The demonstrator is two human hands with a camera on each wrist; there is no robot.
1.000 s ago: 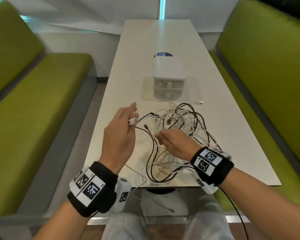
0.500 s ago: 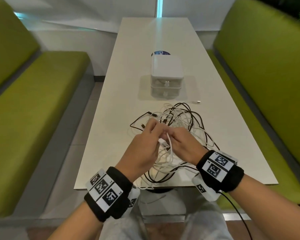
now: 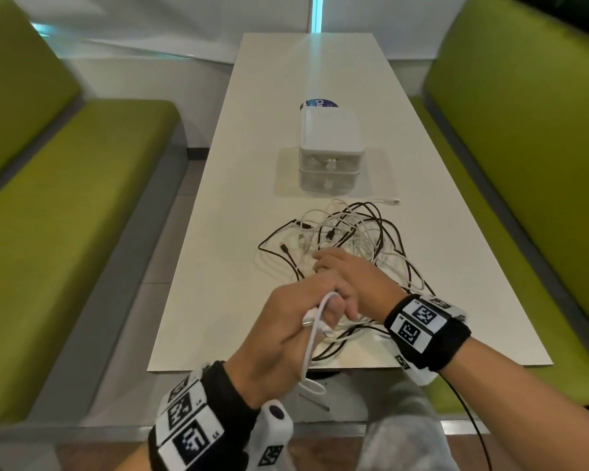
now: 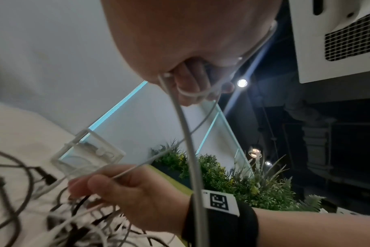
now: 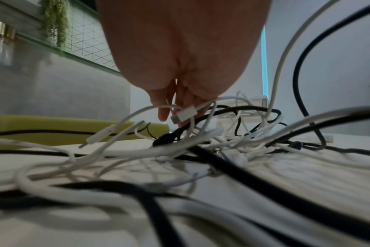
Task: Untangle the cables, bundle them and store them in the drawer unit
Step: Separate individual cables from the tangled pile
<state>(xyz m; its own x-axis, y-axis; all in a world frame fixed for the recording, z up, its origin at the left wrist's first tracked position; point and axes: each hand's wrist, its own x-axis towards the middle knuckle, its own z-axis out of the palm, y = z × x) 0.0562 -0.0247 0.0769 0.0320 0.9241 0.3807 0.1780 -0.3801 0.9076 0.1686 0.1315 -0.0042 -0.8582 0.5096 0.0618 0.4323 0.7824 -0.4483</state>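
Observation:
A tangle of black and white cables lies on the white table in front of a small white two-drawer unit, both drawers closed. My left hand is raised near the table's front edge and grips a white cable near its USB plug; the cable loops round a finger and hangs below the edge. My right hand reaches into the tangle and pinches the thin white cable between thumb and fingers, with a white plug at its fingertips.
Green benches flank the narrow table. A round blue sticker lies behind the drawer unit. One white cable end sticks out to the right, just in front of the unit.
My left hand has come from the left of the tangle to my right hand, then drawn back toward me with the white cable end. The right hand stayed in the tangle.

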